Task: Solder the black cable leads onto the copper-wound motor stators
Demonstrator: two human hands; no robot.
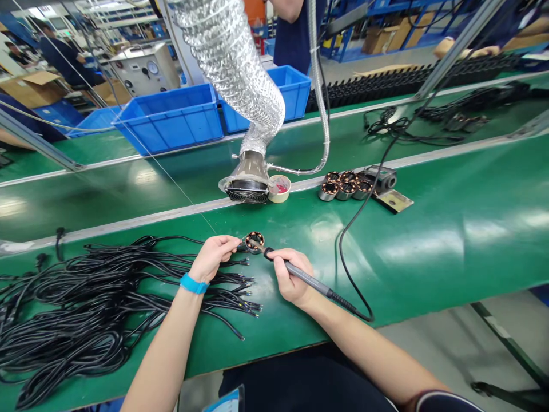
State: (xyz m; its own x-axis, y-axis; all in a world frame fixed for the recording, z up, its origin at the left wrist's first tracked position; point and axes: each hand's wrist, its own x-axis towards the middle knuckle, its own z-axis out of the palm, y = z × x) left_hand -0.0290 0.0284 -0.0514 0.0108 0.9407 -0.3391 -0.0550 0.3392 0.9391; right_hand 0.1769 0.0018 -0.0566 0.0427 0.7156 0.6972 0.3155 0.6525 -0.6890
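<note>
My right hand (pixel 294 276) is wrapped round a grey soldering iron (pixel 309 278), its tip at a round motor stator (pixel 254 242) with copper windings. To the left of the stator, my left hand (pixel 217 256), a blue band at its wrist, pinches a thin wire whose end meets the stator's edge. Black cables (pixel 98 297) with stripped ends lie in a heap on the left of the green table (pixel 407 257). Several more stators (pixel 346 187) stand grouped at the back, beside a metal fixture (pixel 386 177).
A foil duct (pixel 240 68) ends in a fan hood (pixel 249 180) above the hands, next to a small round container (pixel 280 189). The iron's black cord (pixel 342 246) loops on the right. Blue bins (pixel 171 120) and people stand beyond.
</note>
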